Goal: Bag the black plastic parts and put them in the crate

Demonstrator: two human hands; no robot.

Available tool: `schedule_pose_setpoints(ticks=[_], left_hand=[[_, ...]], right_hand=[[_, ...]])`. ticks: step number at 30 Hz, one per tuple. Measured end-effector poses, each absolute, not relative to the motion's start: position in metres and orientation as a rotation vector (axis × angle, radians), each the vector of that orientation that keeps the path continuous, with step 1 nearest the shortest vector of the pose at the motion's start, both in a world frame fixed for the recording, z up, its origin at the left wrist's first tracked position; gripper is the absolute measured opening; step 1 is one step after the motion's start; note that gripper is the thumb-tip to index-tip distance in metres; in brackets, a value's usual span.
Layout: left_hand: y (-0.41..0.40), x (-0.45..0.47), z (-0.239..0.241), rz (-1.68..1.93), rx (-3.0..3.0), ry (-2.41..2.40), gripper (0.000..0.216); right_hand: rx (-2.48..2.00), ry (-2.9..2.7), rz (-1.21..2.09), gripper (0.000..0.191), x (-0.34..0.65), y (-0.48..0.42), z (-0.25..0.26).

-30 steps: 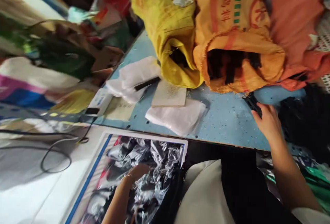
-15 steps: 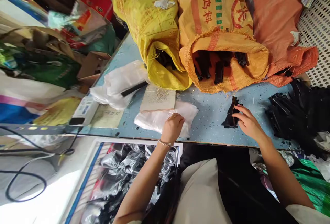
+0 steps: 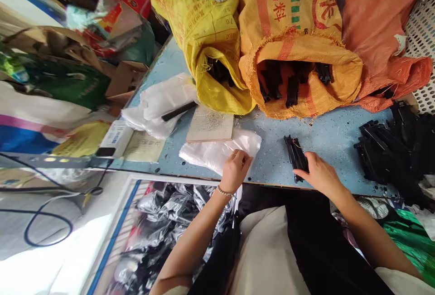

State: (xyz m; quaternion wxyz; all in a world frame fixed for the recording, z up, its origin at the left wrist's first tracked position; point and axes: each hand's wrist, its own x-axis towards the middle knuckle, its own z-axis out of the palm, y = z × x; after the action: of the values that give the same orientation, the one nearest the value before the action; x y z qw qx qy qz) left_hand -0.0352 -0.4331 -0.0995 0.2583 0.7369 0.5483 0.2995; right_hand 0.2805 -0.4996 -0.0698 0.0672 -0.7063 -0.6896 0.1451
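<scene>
My left hand [image 3: 235, 168] is closed, with its curled fingers at the front right edge of a stack of clear plastic bags [image 3: 204, 152]. A bag edge seems pinched there, though the fingertips are partly hidden. My right hand [image 3: 321, 175] grips the lower right side of a small bundle of long black plastic pieces [image 3: 296, 152], thumb in front and fingers behind. The bundle rests on the blue table [image 3: 272, 168], tilted slightly. A flat board [image 3: 210, 126] weighs on the back of the bag stack.
Behind stand a yellow sack [image 3: 226, 100], an orange sack [image 3: 326, 100] with black pieces inside, and a red sack [image 3: 374, 36]. A black heap of pieces [image 3: 390, 154] lies right. Below the table edge, a crate [image 3: 131, 204] holds silvery bagged items.
My right hand has closed around the black pieces, which now stand closer together and are turned to lean the other way. My left hand shifted slightly at the bag edge.
</scene>
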Motion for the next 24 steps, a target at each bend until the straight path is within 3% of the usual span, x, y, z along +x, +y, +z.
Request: schedule_pose_setpoints(ticks=[5,9,11,16,20,24], left_hand=[[-0.432,-0.037,-0.107,0.841,1.501,1.486,0.007],[-0.43,-0.035,-0.106,0.815,1.643,1.471,0.011],[-0.431,-0.037,-0.104,0.828,1.768,1.501,0.017],[-0.432,-0.052,-0.102,0.871,2.056,1.616,0.022],[-0.441,-0.051,-0.096,0.833,2.263,1.546,0.049],[-0.47,-0.033,-0.087,0.881,2.468,1.192,0.068]], right_hand=[[-1.944,-1.553,1.032,0.033,0.276,-0.505,-0.073],[-1.416,-0.957,1.803,0.046,0.235,-0.507,-0.068],[-1.276,-0.804,2.02,0.049,0.21,-0.507,-0.072],[-1.332,-0.636,1.967,0.038,0.194,-0.503,-0.086],[-1.176,-0.563,2.151,0.025,0.191,-0.494,-0.09],[-1.178,-0.701,2.037,0.035,0.168,-0.483,-0.098]])
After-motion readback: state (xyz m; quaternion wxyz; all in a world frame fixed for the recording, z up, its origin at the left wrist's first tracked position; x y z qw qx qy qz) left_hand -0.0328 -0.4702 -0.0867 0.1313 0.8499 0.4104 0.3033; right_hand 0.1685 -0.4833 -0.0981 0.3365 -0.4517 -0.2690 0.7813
